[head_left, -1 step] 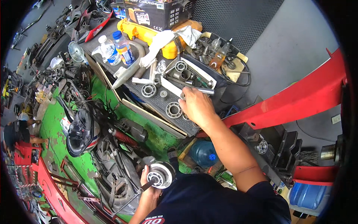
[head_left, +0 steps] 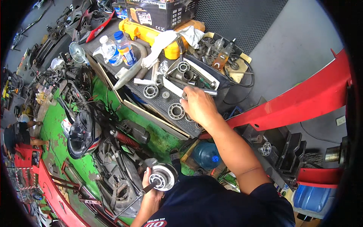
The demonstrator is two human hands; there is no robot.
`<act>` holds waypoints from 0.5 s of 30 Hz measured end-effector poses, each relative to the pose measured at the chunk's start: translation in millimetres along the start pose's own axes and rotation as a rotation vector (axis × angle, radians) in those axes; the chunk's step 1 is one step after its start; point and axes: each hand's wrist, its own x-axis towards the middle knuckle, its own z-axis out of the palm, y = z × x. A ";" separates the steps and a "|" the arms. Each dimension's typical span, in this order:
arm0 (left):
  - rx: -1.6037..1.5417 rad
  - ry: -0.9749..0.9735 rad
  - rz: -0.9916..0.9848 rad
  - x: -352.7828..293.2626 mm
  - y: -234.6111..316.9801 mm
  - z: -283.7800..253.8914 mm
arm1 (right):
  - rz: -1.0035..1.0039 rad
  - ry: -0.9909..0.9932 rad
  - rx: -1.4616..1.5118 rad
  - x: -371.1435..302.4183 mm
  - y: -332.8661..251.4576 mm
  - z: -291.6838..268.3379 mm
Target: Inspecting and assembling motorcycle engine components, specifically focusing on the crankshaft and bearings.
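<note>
Low in front of my body, my left hand [head_left: 149,198] is wrapped round a crankshaft-like metal part [head_left: 171,176]: a round steel body with a ball bearing [head_left: 152,177] seated around its dark shaft. My right hand [head_left: 200,106] reaches over the bench, palm down, with its fingers bent and pinched together. A small metal edge shows at the fingertips, but what they hold is mostly hidden. Next to it lie a large ball bearing [head_left: 171,114], a small bearing [head_left: 165,95] and another ball bearing [head_left: 146,92]. More bearings are partly covered by my right wrist.
A white-edged box [head_left: 174,89] of metal parts stands beyond my right hand. Two plastic bottles [head_left: 126,51], a yellow case [head_left: 141,34] and a bottle of amber liquid [head_left: 222,57] are on the bench. A red beam [head_left: 291,100] crosses at right; a helmet [head_left: 81,138] is at left.
My right hand has shifted very slightly to the left and away from me. My left hand keeps its hold on the crankshaft-like part in the same place.
</note>
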 end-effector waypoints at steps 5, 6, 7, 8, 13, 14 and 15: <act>0.011 -0.019 0.002 0.9 5.4 2.7 | 0.007 -0.074 0.068 25.8 -2.7 -0.4; -0.005 0.007 -0.003 0.7 6.6 4.0 | 0.004 -0.072 0.068 27.9 -4.1 0.9; -0.004 0.004 -0.004 0.2 7.6 5.9 | -0.026 -0.048 0.062 29.0 -3.9 2.1; -0.019 -0.001 -0.014 -0.8 9.1 8.2 | -0.057 -0.022 0.056 30.2 -3.7 3.8; -0.028 0.012 -0.041 -4.1 13.0 17.5 | -0.035 -0.103 -0.053 34.4 -1.6 28.8; -0.018 0.019 -0.036 -6.7 14.7 21.8 | 0.007 -0.160 -0.073 34.3 -4.1 31.0; -0.007 0.008 -0.032 -5.4 14.0 20.8 | -0.013 -0.073 -0.078 31.4 -0.8 38.6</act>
